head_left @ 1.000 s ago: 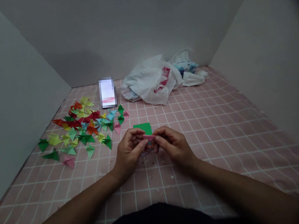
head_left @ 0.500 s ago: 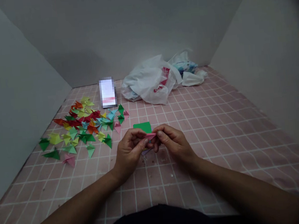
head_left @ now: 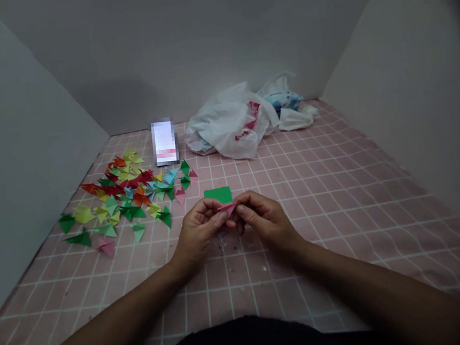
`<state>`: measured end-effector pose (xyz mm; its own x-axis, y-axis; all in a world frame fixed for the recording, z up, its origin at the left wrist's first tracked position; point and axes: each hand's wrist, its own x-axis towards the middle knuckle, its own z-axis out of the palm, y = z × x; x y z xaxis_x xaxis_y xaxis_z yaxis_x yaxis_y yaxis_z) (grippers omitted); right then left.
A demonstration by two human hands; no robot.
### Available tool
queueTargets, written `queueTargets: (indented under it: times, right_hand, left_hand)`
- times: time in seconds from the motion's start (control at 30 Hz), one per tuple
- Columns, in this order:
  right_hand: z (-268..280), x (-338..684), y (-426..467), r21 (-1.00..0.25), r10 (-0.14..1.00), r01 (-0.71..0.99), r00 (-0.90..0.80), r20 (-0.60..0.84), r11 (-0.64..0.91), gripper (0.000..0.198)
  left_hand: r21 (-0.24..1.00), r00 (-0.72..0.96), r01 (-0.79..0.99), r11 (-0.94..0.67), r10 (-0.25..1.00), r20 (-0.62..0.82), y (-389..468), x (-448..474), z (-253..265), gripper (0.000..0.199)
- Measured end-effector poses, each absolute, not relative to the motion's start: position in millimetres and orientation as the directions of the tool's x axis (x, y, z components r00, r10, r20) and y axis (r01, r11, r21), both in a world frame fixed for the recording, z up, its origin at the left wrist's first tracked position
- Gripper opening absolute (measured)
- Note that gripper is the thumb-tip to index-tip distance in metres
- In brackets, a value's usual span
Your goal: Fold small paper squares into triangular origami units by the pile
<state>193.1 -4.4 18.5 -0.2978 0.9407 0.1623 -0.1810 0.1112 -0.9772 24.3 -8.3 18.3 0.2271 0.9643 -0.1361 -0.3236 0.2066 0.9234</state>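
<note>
A small folded piece of pink paper (head_left: 228, 208) is pinched between my two hands in the middle of the view. My left hand (head_left: 203, 224) grips its left side, thumb on top and fingers curled behind. On the right end, my right hand (head_left: 264, 217) closes thumb and forefinger on the paper, its other fingers bent underneath. Just beyond the hands lies a green paper sheet (head_left: 218, 195), partly covered by the fingers. Something pale under the hands is mostly hidden.
Many small folded paper cranes (head_left: 129, 189) in several colours are spread at the left. Behind them stands a lit phone (head_left: 165, 141). A white plastic bag (head_left: 229, 124) and a blue-patterned packet (head_left: 286, 102) lie by the back wall. A pink checked cloth (head_left: 338, 211) covers the surface.
The pink paper has tilted and now shows a wider face between the fingers. Both hands stay in nearly the same place; the view has shifted slightly.
</note>
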Motion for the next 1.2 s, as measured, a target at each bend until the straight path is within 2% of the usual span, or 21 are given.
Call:
queueTargets:
  times: [0.13, 0.33, 0.8, 1.0, 1.2]
  right_hand:
    - [19.3, 192.0, -4.0, -0.981, 0.946, -0.163, -0.289, 0.148, 0.104, 0.013]
    - [18.1, 191.6, -3.7, -0.983, 0.944, -0.162, -0.303, 0.132, 0.086, 0.014]
    - [17.7, 192.2, -3.2, -0.99, 0.936, -0.112, -0.33, 0.122, 0.09, 0.018]
    - [18.6, 192.0, -2.8, -0.99, 0.933, -0.096, -0.335, 0.134, 0.107, 0.018]
    - [18.8, 191.9, -4.1, -0.989, 0.931, -0.081, -0.336, 0.142, 0.122, 0.016]
  left_hand:
    - [0.898, 0.271, -0.348, 0.271, 0.945, -0.181, -8.0, 26.6, 17.7, 0.029]
    - [0.892, 0.3, -0.351, 0.284, 0.937, -0.18, -8.3, 26.1, 14.5, 0.025]
    - [0.98, 0.267, -0.174, 0.096, 0.963, -0.047, -6.7, 21.9, 17.1, 0.024]
    - [0.98, 0.287, -0.179, 0.082, 0.958, -0.028, -5.6, 20.2, 14.2, 0.023]
    - [0.994, 0.253, -0.1, 0.046, 0.967, -0.019, -6.6, 21.8, 22.3, 0.025]
